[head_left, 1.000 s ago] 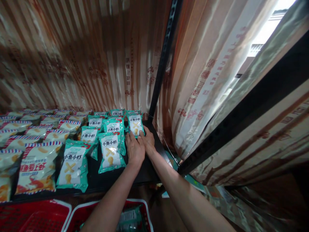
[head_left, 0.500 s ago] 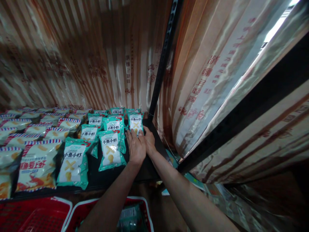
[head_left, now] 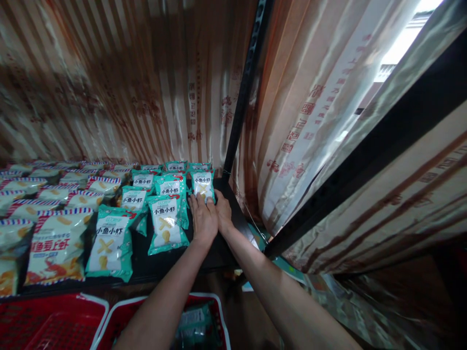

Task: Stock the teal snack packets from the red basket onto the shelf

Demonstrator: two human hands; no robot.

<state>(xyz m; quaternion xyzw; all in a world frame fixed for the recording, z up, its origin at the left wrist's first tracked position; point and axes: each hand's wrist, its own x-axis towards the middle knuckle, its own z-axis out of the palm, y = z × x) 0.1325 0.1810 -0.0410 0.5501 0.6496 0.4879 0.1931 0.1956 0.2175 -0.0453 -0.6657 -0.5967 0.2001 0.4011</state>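
Note:
A teal and white snack bag (head_left: 203,182) stands at the right end of a row on the black shelf (head_left: 222,253). My left hand (head_left: 204,218) lies against its lower front, fingers stretched forward and pressed to it. Around the bag's right lower side curls my right hand (head_left: 223,210), its thumb near the front. Between them both hands hold the bag, and they hide its lower part. Just left of my left hand, another teal snack bag (head_left: 166,223) leans on the ones behind it.
Striped snack bags (head_left: 58,245) fill the shelf's left side in rows. Below the front edge are a red basket (head_left: 54,321) and a second red basket (head_left: 219,311) holding teal bags. Black posts (head_left: 242,97) and printed curtains (head_left: 164,97) bound the back and right.
Both hands stay on the same bag, with hardly any movement. The view has shifted slightly, and the gap in the right curtain looks wider.

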